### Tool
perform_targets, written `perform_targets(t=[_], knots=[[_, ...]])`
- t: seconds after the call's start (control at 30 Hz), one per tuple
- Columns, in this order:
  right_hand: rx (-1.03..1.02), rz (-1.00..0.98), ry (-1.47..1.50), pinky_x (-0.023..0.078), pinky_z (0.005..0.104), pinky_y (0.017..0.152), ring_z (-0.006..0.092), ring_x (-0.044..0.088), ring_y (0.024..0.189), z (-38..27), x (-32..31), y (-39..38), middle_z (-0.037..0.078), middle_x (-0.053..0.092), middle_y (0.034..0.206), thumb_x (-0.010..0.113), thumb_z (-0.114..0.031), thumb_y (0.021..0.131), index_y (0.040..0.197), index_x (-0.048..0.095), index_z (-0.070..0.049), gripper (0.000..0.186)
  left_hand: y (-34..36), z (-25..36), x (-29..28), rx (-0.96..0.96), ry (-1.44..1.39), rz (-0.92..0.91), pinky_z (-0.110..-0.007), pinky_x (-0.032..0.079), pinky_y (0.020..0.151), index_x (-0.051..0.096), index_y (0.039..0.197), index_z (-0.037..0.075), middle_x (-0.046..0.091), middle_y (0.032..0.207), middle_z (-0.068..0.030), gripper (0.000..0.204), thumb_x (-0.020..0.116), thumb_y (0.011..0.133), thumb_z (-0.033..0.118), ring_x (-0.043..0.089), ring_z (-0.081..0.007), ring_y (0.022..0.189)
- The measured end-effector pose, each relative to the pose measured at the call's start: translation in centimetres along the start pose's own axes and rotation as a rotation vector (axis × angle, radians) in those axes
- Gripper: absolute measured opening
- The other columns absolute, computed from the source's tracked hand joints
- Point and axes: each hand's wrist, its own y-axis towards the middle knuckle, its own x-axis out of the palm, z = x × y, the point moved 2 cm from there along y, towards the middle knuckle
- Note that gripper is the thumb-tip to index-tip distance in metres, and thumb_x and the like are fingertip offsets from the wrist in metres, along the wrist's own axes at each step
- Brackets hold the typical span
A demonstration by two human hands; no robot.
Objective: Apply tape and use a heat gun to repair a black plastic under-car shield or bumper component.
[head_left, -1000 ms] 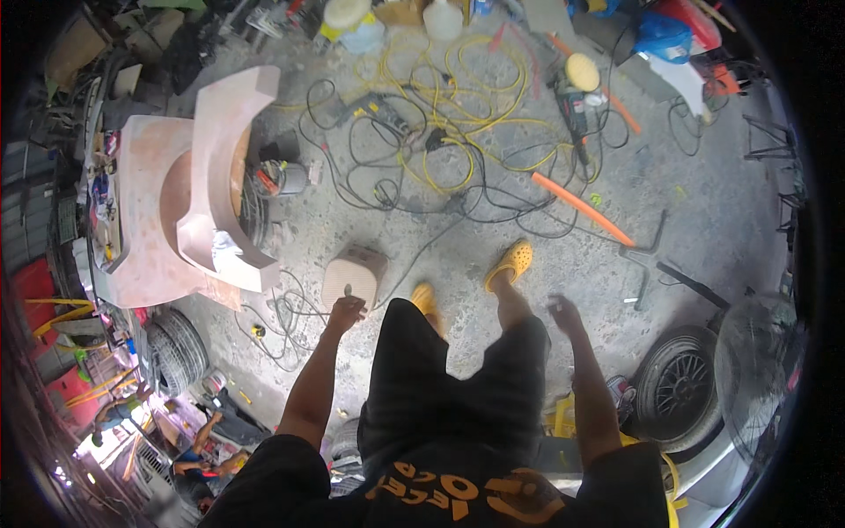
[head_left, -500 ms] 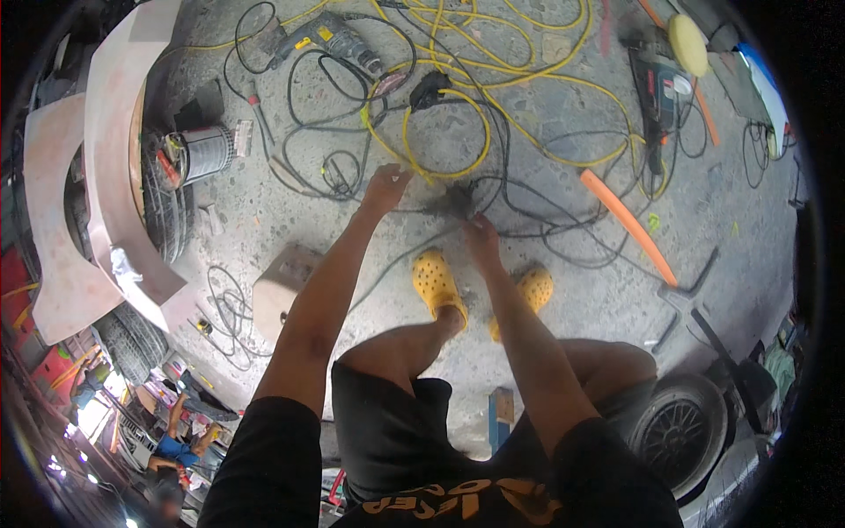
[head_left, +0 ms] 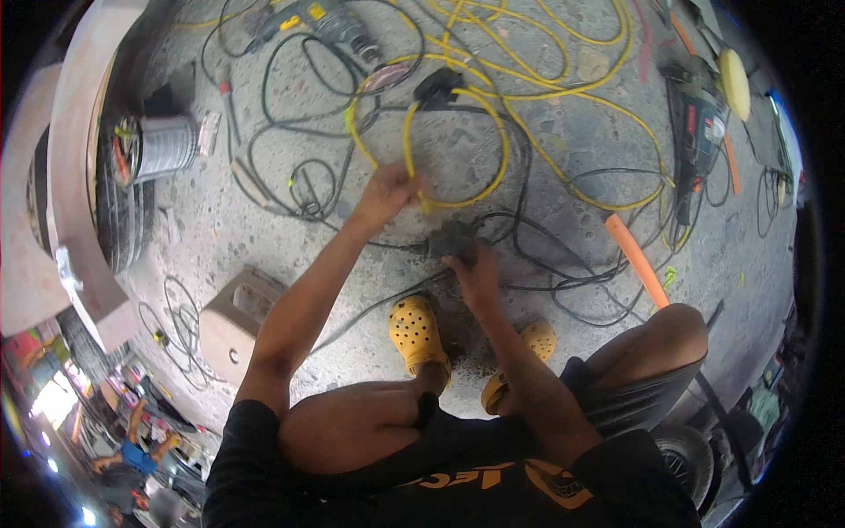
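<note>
We see the right hand [head_left: 477,275] with thumb and fingers closed around the near edge of a dark block [head_left: 450,239], just above the floor [head_left: 563,163] in front of the clogs [head_left: 415,334]. The left hand's [head_left: 390,195] fingers curl in at the yellow cord [head_left: 507,145], blurred; whether they grip it, we cannot tell. Beyond that cord's loop we find a black socket [head_left: 438,88], then a drill [head_left: 330,26]; to the right, an orange tube [head_left: 635,260] and a polisher [head_left: 700,132].
</note>
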Motion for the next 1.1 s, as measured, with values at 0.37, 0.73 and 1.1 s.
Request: perform_targets(t=[0.37,0.73,1.1], knots=[[-0.045,-0.186,0.004,0.048,0.0374,0.073,0.0267,0.061,0.08,1.6,-0.8,0.7,0.014,0.065,0.087,0.082,-0.037,0.073,0.089,0.063,0.002,0.046,-1.9,2.4,-6.0,0.241,0.31,0.248,-0.031,0.054,0.077,0.066,0.105,0.0,0.069,0.092,-0.0122,0.02,0.063,0.091,0.014,0.069,-0.0187,0.083],[-0.417,-0.47,-0.685,0.052,0.0455,0.076,0.036,0.064,0.091,0.8,-5.5,0.7,0.02,0.064,0.094,0.075,-0.039,0.079,0.094,0.066,-0.002,0.041,-13.4,-8.5,3.1,0.32,0.881,0.308,-0.049,0.035,0.096,0.064,0.108,0.011,0.059,0.113,-0.006,0.025,0.067,0.084,0.018,0.049,-0.0298,0.112],[-0.83,-0.816,-0.675,0.054,0.0416,0.073,0.0293,0.066,0.086,-15.6,-5.5,-4.7,0.01,0.067,0.089,0.065,-0.022,0.085,0.093,0.071,-0.009,0.016,-14.6,-6.3,1.2,0.338,0.777,0.331,-0.047,0.038,0.085,0.066,0.105,0.008,0.062,0.103,-0.0077,0.02,0.065,0.086,0.014,0.051,-0.0301,0.103]])
